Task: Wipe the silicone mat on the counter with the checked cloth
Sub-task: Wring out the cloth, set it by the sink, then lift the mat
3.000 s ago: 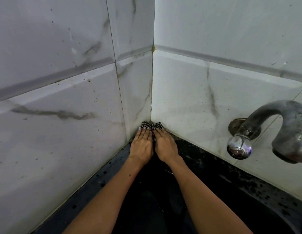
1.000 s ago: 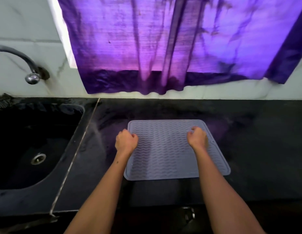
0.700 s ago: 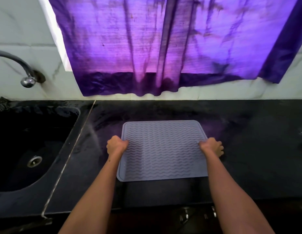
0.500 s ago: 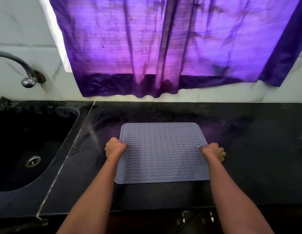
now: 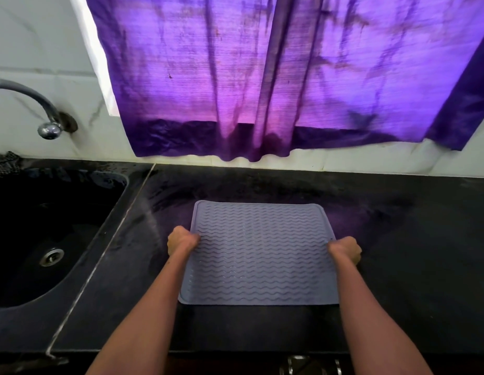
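Observation:
A grey-blue silicone mat [image 5: 259, 253] with wavy ridges lies flat on the black counter [image 5: 411, 253]. My left hand [image 5: 181, 240] is closed on the mat's left edge. My right hand [image 5: 345, 249] is closed on its right edge. The checked cloth [image 5: 4, 165] lies crumpled in the far left corner behind the sink, well away from both hands.
A black sink [image 5: 46, 239] with a metal drain [image 5: 51, 257] is sunk into the counter at the left. A metal tap [image 5: 43, 115] juts from the tiled wall above it. A purple curtain [image 5: 276, 77] hangs behind the counter.
I left the cloth in the corner by the tap and turned to the mat. Both hands moved from the mat's top out to its side edges and gripped them.

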`<state>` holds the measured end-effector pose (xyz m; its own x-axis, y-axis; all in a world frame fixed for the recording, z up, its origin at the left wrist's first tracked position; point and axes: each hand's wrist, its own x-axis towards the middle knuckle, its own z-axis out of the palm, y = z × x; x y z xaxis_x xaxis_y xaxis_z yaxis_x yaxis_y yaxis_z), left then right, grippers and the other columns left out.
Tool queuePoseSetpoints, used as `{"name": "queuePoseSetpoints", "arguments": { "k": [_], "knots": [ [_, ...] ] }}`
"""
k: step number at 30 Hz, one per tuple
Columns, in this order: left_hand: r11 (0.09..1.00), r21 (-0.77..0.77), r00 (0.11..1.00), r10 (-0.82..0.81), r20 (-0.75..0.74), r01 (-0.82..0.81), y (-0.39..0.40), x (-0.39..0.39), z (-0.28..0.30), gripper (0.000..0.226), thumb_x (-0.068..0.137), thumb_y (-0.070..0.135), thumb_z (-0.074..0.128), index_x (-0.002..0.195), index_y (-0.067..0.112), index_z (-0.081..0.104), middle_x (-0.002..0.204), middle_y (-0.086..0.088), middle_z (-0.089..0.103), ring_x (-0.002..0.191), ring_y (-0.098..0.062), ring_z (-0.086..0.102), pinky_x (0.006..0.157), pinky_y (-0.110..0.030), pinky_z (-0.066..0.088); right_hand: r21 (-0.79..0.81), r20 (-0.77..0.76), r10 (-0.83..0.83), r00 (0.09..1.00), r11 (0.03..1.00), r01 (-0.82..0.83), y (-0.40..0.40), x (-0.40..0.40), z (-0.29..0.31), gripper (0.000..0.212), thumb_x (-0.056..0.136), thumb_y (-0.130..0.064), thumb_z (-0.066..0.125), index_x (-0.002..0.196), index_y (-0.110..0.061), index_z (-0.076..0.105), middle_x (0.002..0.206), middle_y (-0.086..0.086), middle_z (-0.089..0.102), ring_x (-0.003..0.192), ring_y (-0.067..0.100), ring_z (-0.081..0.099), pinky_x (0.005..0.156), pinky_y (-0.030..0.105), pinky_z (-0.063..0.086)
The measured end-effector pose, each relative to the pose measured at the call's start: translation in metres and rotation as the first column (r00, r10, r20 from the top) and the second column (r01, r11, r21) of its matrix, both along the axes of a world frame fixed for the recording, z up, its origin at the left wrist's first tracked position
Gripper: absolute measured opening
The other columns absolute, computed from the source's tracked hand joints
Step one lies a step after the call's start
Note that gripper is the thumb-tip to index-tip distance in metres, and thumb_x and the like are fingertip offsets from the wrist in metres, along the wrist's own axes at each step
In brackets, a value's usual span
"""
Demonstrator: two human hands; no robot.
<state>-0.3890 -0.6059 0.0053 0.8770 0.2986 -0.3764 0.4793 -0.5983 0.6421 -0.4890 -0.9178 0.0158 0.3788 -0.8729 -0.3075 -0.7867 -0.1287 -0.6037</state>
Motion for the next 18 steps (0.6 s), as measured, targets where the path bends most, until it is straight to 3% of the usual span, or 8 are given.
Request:
{"name": "queuePoseSetpoints", "arguments": {
  "k": [2,4,7,13,18],
  "knots": [
    [0.999,-0.038,1.000,-0.006,0.026,0.007,0.003,0.004,-0.003,0.043,0.080,0.030,0.068,0.108,-0.001,0.058,0.115,-0.021,0.060,0.106,-0.036,0.057,0.083,-0.039,0.048,0.004,0.006,-0.002,1.000,1.000,0.002,0.000,0.000,0.002,0.031,0.092,-0.011,0.055,0.118,0.006,0.056,0.120,0.024,0.057,0.107,0.040,0.058,0.083,0.041,0.049],
    [0.996,-0.075,0.998,-0.043,0.053,0.047,0.004,0.008,-0.003,0.035,0.081,0.035,0.066,0.087,0.000,0.062,0.098,-0.018,0.065,0.092,-0.034,0.061,0.073,-0.038,0.048,-0.005,0.010,0.002,1.000,1.000,-0.001,0.000,0.000,0.007,0.031,0.091,-0.013,0.057,0.118,0.001,0.058,0.120,0.022,0.059,0.105,0.038,0.059,0.082,0.040,0.049],
    [0.992,-0.085,0.989,-0.084,0.119,0.094,0.003,0.010,0.002,0.035,0.087,0.034,0.059,0.061,0.012,0.052,0.069,-0.008,0.055,0.075,-0.030,0.058,0.062,-0.034,0.043,-0.062,0.035,0.010,0.999,0.998,-0.008,0.003,0.007,0.021,0.027,0.091,-0.014,0.056,0.115,-0.008,0.064,0.120,0.019,0.061,0.107,0.037,0.059,0.083,0.038,0.048],
    [0.984,-0.075,0.934,-0.128,0.334,0.162,0.006,0.003,0.011,0.021,0.089,0.028,0.057,0.096,0.012,0.067,0.093,-0.012,0.068,0.092,-0.033,0.060,0.075,-0.033,0.045,-0.187,0.094,0.086,0.992,0.980,-0.067,0.019,0.026,0.056,0.026,0.090,-0.017,0.057,0.114,-0.020,0.067,0.123,0.017,0.060,0.111,0.037,0.057,0.089,0.041,0.047],
    [0.991,-0.054,0.860,-0.078,0.504,0.122,0.018,-0.007,0.028,0.016,0.090,0.021,0.055,0.086,0.009,0.065,0.081,-0.012,0.066,0.081,-0.030,0.059,0.066,-0.028,0.038,-0.247,0.166,0.172,0.971,0.961,-0.128,0.036,0.036,0.083,0.028,0.091,-0.017,0.057,0.117,-0.021,0.066,0.122,0.017,0.060,0.111,0.037,0.056,0.090,0.040,0.044]
  ]
}}
